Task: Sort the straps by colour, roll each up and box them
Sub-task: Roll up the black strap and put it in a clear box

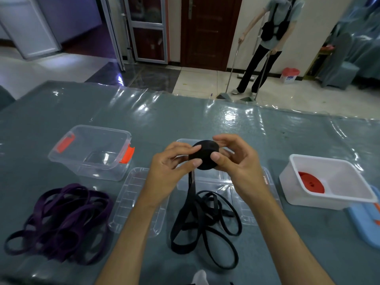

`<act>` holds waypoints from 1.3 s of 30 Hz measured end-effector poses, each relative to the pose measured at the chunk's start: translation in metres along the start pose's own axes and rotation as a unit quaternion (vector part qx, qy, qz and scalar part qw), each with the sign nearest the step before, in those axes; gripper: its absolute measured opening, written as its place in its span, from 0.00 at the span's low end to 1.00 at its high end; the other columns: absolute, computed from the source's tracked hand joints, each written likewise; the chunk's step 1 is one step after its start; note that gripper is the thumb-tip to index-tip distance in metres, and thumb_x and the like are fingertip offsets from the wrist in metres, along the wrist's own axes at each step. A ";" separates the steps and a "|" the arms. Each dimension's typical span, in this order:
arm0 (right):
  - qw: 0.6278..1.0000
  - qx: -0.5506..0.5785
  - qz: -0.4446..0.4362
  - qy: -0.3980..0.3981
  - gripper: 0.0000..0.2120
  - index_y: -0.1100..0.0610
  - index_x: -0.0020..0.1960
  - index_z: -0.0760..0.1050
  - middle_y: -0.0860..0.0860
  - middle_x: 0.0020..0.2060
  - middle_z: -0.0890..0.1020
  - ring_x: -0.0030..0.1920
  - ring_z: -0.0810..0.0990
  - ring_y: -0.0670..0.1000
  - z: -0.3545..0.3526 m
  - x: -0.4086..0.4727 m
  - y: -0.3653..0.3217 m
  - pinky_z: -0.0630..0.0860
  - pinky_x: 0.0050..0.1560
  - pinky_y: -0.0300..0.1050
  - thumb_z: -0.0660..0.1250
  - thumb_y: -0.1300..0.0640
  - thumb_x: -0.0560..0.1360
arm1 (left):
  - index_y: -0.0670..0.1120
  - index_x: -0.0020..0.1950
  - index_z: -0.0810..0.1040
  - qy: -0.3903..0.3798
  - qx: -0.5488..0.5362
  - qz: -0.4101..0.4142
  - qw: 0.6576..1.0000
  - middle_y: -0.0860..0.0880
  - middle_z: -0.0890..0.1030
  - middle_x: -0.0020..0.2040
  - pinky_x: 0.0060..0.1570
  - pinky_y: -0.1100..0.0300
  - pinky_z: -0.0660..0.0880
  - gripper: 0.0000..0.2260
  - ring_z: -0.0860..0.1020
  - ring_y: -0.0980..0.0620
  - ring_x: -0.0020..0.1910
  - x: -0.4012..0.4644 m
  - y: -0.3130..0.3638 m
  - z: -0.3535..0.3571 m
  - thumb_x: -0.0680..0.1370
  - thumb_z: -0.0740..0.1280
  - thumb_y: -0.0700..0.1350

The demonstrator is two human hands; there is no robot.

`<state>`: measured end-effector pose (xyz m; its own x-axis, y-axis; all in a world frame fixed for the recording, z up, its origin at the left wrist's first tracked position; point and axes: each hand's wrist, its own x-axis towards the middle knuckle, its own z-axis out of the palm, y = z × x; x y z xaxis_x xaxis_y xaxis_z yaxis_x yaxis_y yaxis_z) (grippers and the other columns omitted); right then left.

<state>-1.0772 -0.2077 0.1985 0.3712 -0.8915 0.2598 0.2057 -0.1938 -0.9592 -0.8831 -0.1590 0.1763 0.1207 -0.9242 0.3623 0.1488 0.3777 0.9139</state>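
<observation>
I hold the tightly wound black strap roll [204,154] above the table between both hands: my left hand [167,169] pinches its near edge with thumb and forefinger, my right hand [236,161] clamps its other side. The unrolled black strap tail [205,221] hangs down from it into loose loops on the grey plastic-covered table [185,120]. Behind the roll sits a clear plastic box [205,182], partly hidden. To the left lie a tangled purple strap pile [59,221] and a clear box with orange latches [90,151]. To the right, a white tub [327,182] holds a rolled red strap [310,182].
</observation>
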 end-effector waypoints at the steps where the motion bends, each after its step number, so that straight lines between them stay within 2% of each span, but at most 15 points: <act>1: 1.000 -0.004 0.001 0.002 0.10 0.53 0.58 0.81 0.52 0.55 0.86 0.56 0.87 0.60 0.001 -0.002 0.002 0.86 0.51 0.53 0.75 0.57 0.77 | 0.55 0.58 0.88 -0.010 0.013 0.006 1.000 0.51 0.83 0.58 0.63 0.58 0.79 0.14 0.83 0.46 0.61 0.001 0.002 -0.001 0.75 0.78 0.43; 5: 0.998 -0.051 0.013 0.029 0.11 0.51 0.48 0.82 0.51 0.51 0.87 0.53 0.87 0.58 -0.006 -0.003 -0.005 0.84 0.50 0.51 0.81 0.49 0.71 | 0.57 0.57 0.86 0.011 0.040 0.004 0.999 0.49 0.87 0.56 0.60 0.59 0.80 0.14 0.85 0.47 0.59 0.000 0.007 0.010 0.73 0.80 0.46; 7: 0.998 -0.052 0.001 0.028 0.12 0.50 0.50 0.83 0.53 0.50 0.87 0.52 0.87 0.58 -0.009 -0.001 -0.010 0.84 0.48 0.47 0.81 0.47 0.71 | 0.56 0.54 0.87 0.047 0.019 0.006 0.999 0.49 0.88 0.54 0.59 0.61 0.81 0.13 0.86 0.48 0.57 -0.003 0.006 0.015 0.71 0.81 0.45; 9: 0.998 -0.039 -0.027 0.034 0.13 0.50 0.56 0.84 0.53 0.52 0.86 0.53 0.87 0.57 -0.009 -0.001 -0.011 0.84 0.48 0.46 0.79 0.49 0.74 | 0.56 0.56 0.88 0.033 0.008 0.022 0.999 0.49 0.86 0.56 0.61 0.58 0.80 0.13 0.85 0.47 0.59 -0.004 0.007 0.016 0.73 0.80 0.45; 12: 0.998 0.015 -0.044 0.049 0.11 0.51 0.54 0.83 0.52 0.55 0.85 0.58 0.85 0.57 -0.006 -0.005 -0.008 0.84 0.52 0.55 0.78 0.48 0.75 | 0.58 0.62 0.86 -0.006 0.033 0.040 0.999 0.52 0.84 0.58 0.64 0.58 0.79 0.15 0.83 0.48 0.62 -0.002 0.012 0.015 0.78 0.76 0.43; 14: 0.998 0.021 -0.035 0.047 0.10 0.51 0.49 0.82 0.54 0.57 0.85 0.60 0.84 0.59 -0.006 -0.007 -0.006 0.82 0.58 0.63 0.79 0.48 0.74 | 0.57 0.61 0.86 0.008 0.061 0.052 0.997 0.51 0.84 0.57 0.62 0.61 0.78 0.13 0.84 0.48 0.60 0.000 0.016 0.017 0.79 0.75 0.44; 16: 0.999 -0.007 -0.023 0.041 0.12 0.52 0.45 0.79 0.55 0.57 0.86 0.59 0.85 0.60 -0.009 -0.008 -0.006 0.82 0.58 0.63 0.80 0.49 0.73 | 0.56 0.58 0.86 0.036 0.096 0.064 0.993 0.52 0.85 0.55 0.59 0.64 0.79 0.10 0.85 0.49 0.57 0.001 0.017 0.020 0.78 0.77 0.48; 20: 0.998 -0.018 -0.032 0.046 0.13 0.52 0.56 0.81 0.53 0.55 0.86 0.54 0.88 0.57 -0.008 -0.008 -0.014 0.85 0.48 0.50 0.78 0.49 0.75 | 0.57 0.58 0.86 0.045 0.082 0.068 0.993 0.50 0.86 0.56 0.59 0.62 0.79 0.11 0.86 0.49 0.57 -0.003 0.018 0.020 0.76 0.78 0.48; 22: 0.997 -0.004 -0.043 0.064 0.15 0.51 0.61 0.82 0.54 0.56 0.86 0.56 0.87 0.59 -0.007 -0.009 -0.011 0.86 0.50 0.56 0.76 0.48 0.77 | 0.58 0.65 0.84 0.002 0.065 0.055 0.996 0.49 0.85 0.59 0.63 0.60 0.78 0.16 0.84 0.47 0.61 -0.006 0.019 0.020 0.78 0.76 0.46; 24: 0.997 0.016 -0.043 0.062 0.14 0.52 0.59 0.82 0.54 0.57 0.86 0.59 0.85 0.61 -0.005 -0.011 -0.008 0.84 0.56 0.63 0.76 0.47 0.77 | 0.59 0.69 0.82 -0.017 0.077 0.056 0.995 0.50 0.84 0.60 0.65 0.59 0.78 0.19 0.83 0.46 0.63 -0.007 0.020 0.020 0.80 0.75 0.44; 26: 0.998 0.017 -0.035 0.056 0.13 0.52 0.53 0.80 0.54 0.57 0.86 0.61 0.84 0.60 -0.007 -0.013 -0.008 0.82 0.60 0.63 0.79 0.47 0.74 | 0.59 0.67 0.83 -0.005 0.108 0.058 0.993 0.52 0.85 0.60 0.62 0.62 0.78 0.18 0.84 0.48 0.62 -0.007 0.019 0.019 0.79 0.75 0.45; 28: 0.999 -0.004 -0.023 0.048 0.15 0.52 0.49 0.78 0.55 0.55 0.86 0.58 0.86 0.59 -0.011 -0.013 -0.012 0.84 0.56 0.56 0.81 0.47 0.71 | 0.57 0.64 0.83 0.011 0.123 0.047 0.991 0.53 0.86 0.59 0.60 0.60 0.80 0.16 0.85 0.49 0.60 -0.008 0.019 0.020 0.78 0.78 0.46; 32: 0.997 -0.010 -0.035 0.061 0.15 0.53 0.57 0.81 0.55 0.54 0.85 0.55 0.87 0.61 -0.010 -0.013 -0.013 0.86 0.49 0.57 0.79 0.48 0.74 | 0.56 0.64 0.84 0.006 0.084 0.034 0.996 0.51 0.86 0.61 0.65 0.54 0.80 0.18 0.84 0.48 0.62 -0.011 0.015 0.025 0.76 0.79 0.44; 35: 0.996 0.043 -0.020 0.074 0.16 0.56 0.54 0.79 0.55 0.53 0.86 0.55 0.87 0.61 -0.004 -0.015 -0.009 0.85 0.50 0.56 0.78 0.48 0.74 | 0.55 0.65 0.85 0.007 0.041 0.027 0.999 0.47 0.85 0.62 0.65 0.54 0.79 0.19 0.84 0.46 0.63 -0.007 0.014 0.024 0.76 0.79 0.42; 39: 0.999 0.009 -0.007 0.051 0.14 0.53 0.51 0.78 0.56 0.54 0.86 0.53 0.88 0.61 -0.011 -0.012 -0.009 0.85 0.51 0.56 0.80 0.51 0.72 | 0.54 0.54 0.87 0.056 0.023 0.040 0.997 0.48 0.88 0.56 0.59 0.59 0.81 0.14 0.86 0.48 0.58 -0.006 0.011 0.025 0.74 0.80 0.37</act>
<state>-1.0935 -0.1997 0.2032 0.2752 -0.9258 0.2593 0.2269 -0.1995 -0.9533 -0.9070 -0.1506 0.1889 0.2395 -0.8785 0.4133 0.0899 0.4439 0.8915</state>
